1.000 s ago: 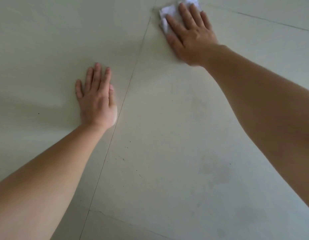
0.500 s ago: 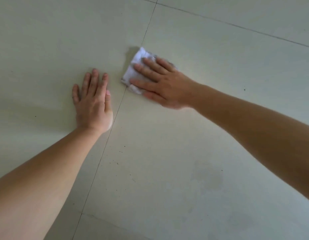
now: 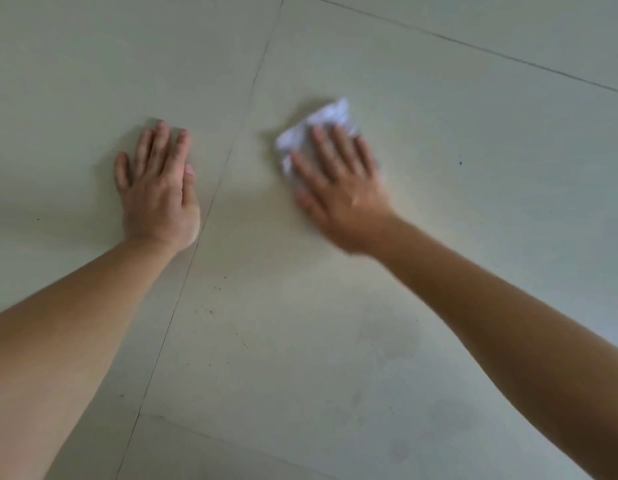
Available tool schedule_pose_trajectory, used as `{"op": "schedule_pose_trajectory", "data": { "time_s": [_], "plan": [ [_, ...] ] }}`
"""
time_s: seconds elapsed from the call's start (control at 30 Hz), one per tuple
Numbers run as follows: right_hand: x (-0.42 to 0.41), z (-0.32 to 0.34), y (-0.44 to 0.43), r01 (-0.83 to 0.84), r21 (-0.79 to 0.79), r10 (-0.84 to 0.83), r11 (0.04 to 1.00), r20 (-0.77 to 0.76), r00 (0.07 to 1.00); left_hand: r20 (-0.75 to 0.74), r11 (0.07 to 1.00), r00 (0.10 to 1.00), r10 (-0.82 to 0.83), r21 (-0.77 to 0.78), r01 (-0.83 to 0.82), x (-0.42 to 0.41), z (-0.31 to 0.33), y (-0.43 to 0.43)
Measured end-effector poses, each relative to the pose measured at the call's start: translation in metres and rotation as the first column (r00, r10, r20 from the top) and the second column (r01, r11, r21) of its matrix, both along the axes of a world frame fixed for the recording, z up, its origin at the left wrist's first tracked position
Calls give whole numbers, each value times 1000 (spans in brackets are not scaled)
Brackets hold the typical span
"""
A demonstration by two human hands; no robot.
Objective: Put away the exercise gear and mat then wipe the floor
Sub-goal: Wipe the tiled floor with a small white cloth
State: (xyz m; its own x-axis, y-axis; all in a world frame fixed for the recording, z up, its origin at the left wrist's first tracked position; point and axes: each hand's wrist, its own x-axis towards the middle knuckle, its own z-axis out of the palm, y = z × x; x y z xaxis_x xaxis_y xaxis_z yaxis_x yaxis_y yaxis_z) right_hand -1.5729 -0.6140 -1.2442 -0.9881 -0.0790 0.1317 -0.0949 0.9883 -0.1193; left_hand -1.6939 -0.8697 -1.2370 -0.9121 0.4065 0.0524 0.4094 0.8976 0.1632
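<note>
Your left hand lies spread flat on the floor, bracing you. Your right hand, fingers straight, presses the white cloth down: you're wiping. Next, sweep toward the specks nearer you.

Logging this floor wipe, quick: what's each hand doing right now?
Left hand: open, flat on the pale tiled floor, holding nothing.
Right hand: open, straight fingers pressing a crumpled white cloth onto the floor.
</note>
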Motion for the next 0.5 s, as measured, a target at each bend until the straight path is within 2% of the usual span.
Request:
{"op": "schedule_pose_trajectory", "data": {
  "time_s": [0.07,0.1,0.17,0.2,0.27,0.33,0.37,0.4,0.43,0.5],
  "plan": [
    [36,7,-18,-299,-36,301,954,122,946,-4,1000,1000,-5,0,5,1,0,0],
    [45,8,-13,-417,-40,419,908,133,898,-3,1000,1000,-6,-2,6,1,0,-1],
    [35,5,23,-513,-8,512,858,73,856,11,1000,1000,-1,-3,1,0,0,-1],
    [22,2,48,-488,80,486,869,50,873,14,1000,1000,6,0,-6,0,1,-1],
    [-5,-1,109,-315,272,320,909,28,947,13,1000,1000,15,3,-15,0,0,0],
    [-19,2,166,-27,271,2,962,91,996,16,1000,1000,14,4,-14,0,0,0],
    [-21,5,183,168,202,-200,965,147,969,16,1000,1000,15,5,-15,0,0,1],
    [-20,8,186,366,114,-383,924,221,897,13,1000,1000,18,3,-18,0,-1,1],
    [-17,9,177,483,53,-482,874,227,847,11,1000,1000,19,2,-19,-1,-1,1],
    [-3,10,138,518,28,-511,855,214,832,8,1000,1000,15,2,-15,-1,0,1]
  ]
}}
